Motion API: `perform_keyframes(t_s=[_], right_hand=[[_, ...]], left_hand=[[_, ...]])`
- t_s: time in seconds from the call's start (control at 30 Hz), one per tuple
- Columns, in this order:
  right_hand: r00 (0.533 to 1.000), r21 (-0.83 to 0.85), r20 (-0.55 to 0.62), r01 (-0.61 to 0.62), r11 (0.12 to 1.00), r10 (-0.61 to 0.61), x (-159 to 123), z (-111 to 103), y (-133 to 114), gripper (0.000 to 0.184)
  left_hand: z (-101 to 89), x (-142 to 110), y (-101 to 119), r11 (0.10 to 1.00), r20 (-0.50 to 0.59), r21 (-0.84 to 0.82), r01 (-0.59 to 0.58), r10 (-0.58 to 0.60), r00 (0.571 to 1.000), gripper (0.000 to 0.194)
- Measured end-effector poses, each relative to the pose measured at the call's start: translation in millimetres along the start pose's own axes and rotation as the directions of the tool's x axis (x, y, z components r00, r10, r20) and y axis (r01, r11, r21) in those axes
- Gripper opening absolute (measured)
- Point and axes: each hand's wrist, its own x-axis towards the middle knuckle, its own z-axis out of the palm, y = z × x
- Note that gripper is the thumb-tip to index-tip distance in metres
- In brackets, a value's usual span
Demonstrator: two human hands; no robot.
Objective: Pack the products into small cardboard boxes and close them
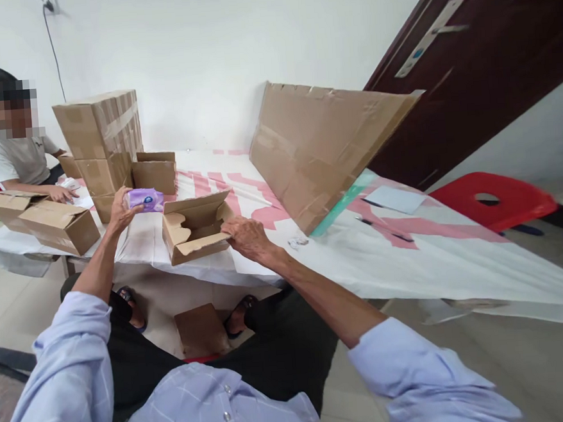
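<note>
My left hand (121, 211) grips a small purple soft pack (146, 200) with a dark blue oval label, holding it above the table just left of an opened cardboard box (197, 248). The box stands near the table's front edge with its flaps up, and its inside is partly in shadow. My right hand (248, 236) is closed on the box's right front edge. Behind the purple pack sits another opened carton (155, 173), beside a tall stack of taped boxes.
Taped boxes (105, 130) are stacked at the left back. Two cartons (61, 225) lie at the left table edge, near a seated person (14, 149). A large cardboard sheet (325, 147) leans over the table (440, 270). A red stool (495, 199) stands right; a box (200, 331) is underneath.
</note>
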Motion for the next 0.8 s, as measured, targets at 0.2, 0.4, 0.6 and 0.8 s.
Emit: perform_keyframes(t_s=[0.2,0.4,0.6,0.8], right_hand=[[0.999,0.005,-0.015,-0.038,0.999,0.038,-1,5,-5,0.031],[0.996,0.024,0.014,-0.086,0.996,0.086,7,5,-20,0.036],[1.000,0.100,0.001,-0.009,0.995,0.009,30,6,-60,0.041],[0.996,0.180,-0.045,0.082,0.980,-0.075,56,5,-122,0.043]], left_hand=[[16.2,-30,18,0.991,-0.046,-0.053,0.124,-0.126,0.991,0.062],[27.5,-159,49,0.967,-0.050,-0.063,0.246,-0.250,0.967,0.030],[29.8,-210,94,0.957,0.027,0.005,0.291,-0.291,0.956,0.005],[26.2,-189,92,0.918,0.055,0.152,0.366,-0.378,0.924,0.018]])
